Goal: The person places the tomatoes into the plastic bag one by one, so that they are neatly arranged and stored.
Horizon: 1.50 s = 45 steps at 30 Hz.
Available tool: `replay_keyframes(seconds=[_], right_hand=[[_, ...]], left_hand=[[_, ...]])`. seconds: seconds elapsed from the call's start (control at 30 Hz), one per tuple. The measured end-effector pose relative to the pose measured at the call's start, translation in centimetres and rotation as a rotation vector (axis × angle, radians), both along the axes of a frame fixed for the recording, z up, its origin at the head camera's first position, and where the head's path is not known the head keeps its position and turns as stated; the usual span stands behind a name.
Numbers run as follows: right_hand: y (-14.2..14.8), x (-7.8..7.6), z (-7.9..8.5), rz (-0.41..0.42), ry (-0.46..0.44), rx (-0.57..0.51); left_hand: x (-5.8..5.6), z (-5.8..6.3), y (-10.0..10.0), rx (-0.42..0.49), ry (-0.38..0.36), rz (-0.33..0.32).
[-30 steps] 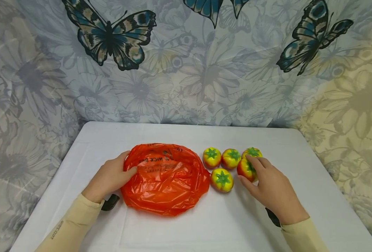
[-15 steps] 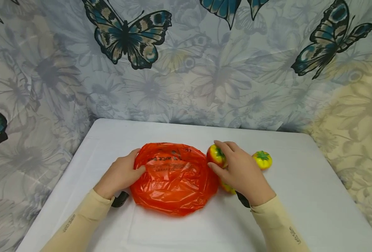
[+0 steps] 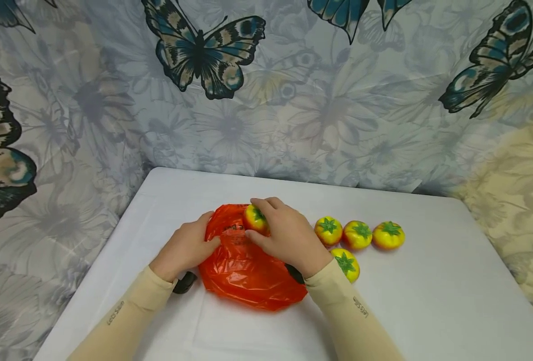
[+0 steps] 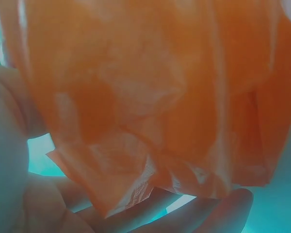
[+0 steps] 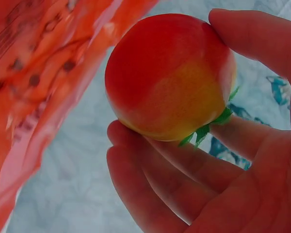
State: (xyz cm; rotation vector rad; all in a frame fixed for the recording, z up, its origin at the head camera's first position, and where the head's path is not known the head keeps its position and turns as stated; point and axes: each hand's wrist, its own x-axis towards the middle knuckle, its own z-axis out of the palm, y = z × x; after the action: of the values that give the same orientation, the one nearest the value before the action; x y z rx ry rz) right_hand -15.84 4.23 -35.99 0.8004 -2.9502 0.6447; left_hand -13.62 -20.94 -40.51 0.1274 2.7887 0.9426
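A crinkled red plastic bag [image 3: 248, 283] with dark print lies on the white table. My left hand [image 3: 182, 250] grips its left edge, thumb on top. In the left wrist view the fingers [image 4: 225, 208] curl under the translucent bag [image 4: 136, 97]. My right hand [image 3: 289, 238] holds a red-and-yellow tomato [image 3: 253, 220] with a green leafy top, over the far part of the bag. Close up in the right wrist view, the tomato [image 5: 165, 77] sits between thumb and fingertips, with the bag [image 5: 34, 73] beside it.
Right of the bag are several more tomatoes: three in a row, with the middle one [image 3: 357, 235] between its neighbours, and a nearer one [image 3: 346, 263] partly behind my right forearm. A wall with a butterfly-and-flower print [image 3: 293, 125] stands behind the white table [image 3: 451, 291].
My right hand has carried the tomato left, away from the other tomatoes and over the bag. My left hand keeps its grip on the bag. The head view has turned slightly left.
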Motion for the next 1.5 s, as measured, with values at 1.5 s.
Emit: replay_keyframes(seconds=[1.5], right_hand=[[-5.2, -1.7, -5.0, 0.092, -0.102, 0.127]], left_hand=[[0.0, 0.0, 0.2, -0.007, 0.006, -0.003]])
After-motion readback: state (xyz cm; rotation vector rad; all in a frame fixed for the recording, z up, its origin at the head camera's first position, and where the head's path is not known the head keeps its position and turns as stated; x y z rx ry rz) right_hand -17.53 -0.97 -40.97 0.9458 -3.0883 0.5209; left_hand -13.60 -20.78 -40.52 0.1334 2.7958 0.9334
